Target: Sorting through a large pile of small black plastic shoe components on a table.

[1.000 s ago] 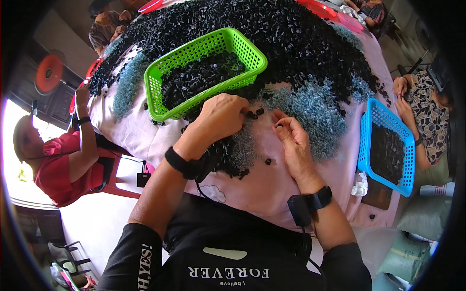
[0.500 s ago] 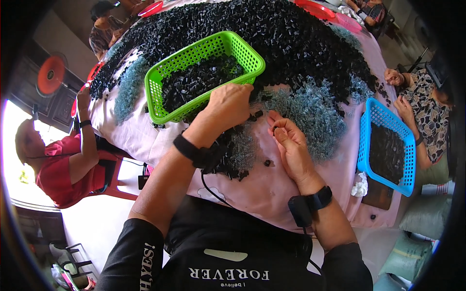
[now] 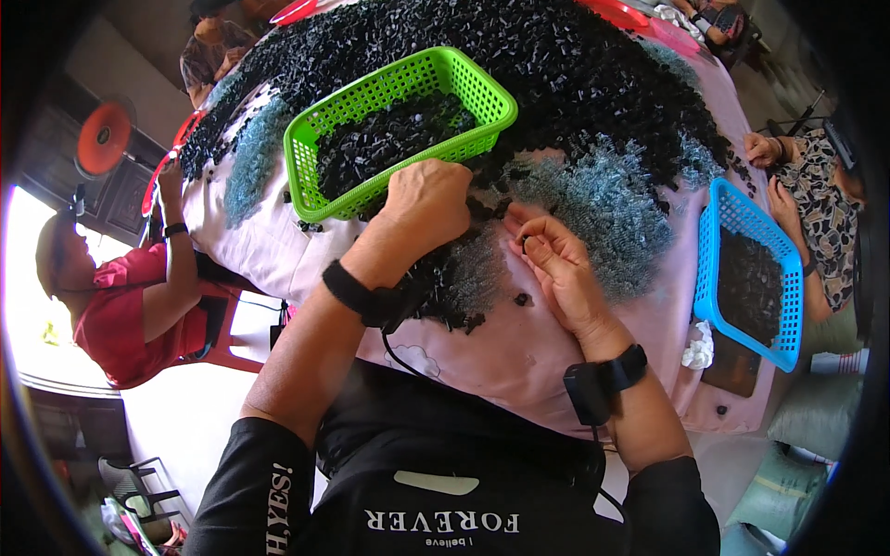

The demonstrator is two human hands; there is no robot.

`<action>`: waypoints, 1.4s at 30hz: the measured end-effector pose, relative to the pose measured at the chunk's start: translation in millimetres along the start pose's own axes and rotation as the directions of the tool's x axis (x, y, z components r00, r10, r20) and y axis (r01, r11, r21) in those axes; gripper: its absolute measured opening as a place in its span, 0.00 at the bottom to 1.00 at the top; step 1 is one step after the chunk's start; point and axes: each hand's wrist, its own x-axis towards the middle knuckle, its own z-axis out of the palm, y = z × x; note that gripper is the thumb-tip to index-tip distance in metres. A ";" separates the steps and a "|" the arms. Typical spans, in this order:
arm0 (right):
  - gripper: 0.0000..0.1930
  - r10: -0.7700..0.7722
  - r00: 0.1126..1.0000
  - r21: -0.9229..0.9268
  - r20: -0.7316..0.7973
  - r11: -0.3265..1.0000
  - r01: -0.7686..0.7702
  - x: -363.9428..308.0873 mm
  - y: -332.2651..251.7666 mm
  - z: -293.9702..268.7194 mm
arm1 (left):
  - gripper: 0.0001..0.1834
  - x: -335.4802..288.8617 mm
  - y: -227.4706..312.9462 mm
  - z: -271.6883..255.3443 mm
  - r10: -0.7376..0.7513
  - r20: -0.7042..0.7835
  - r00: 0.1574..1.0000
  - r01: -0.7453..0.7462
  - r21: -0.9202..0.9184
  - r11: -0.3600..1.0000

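Observation:
My left hand [image 3: 427,201] is curled closed just on the near side of a green plastic basket [image 3: 496,127], over the edge of its rim. Its fingertips face away, so what they hold, if anything, is hidden. To its right, my right hand [image 3: 560,266] pinches a small black part [image 3: 526,243] between thumb and fingers. Inside the green basket lie many small black plastic pieces [image 3: 394,139]. Beside and beyond my right hand spreads a heap of small pale blue-grey coil springs [image 3: 612,218]. A loose black piece [image 3: 522,299] rests on the pink cloth below it.
A large mound of black pieces [image 3: 575,74] covers the far table. At right stands a blue basket [image 3: 706,269] with dark parts, beside crumpled white tissue [image 3: 698,346]. A person in red [image 3: 139,310] sits left; another in a patterned top [image 3: 816,218] works at right.
My left hand has drawn slightly left and back along the green basket's near rim. My right hand keeps its pinch. The whole view has shifted a little.

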 end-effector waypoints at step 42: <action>0.06 0.060 0.996 -0.028 0.069 0.998 -0.058 1.1 -3.8 4.0 | 0.18 -30.5 -34.1 -2.7 0.014 0.035 0.999 -0.007 -0.200 0.980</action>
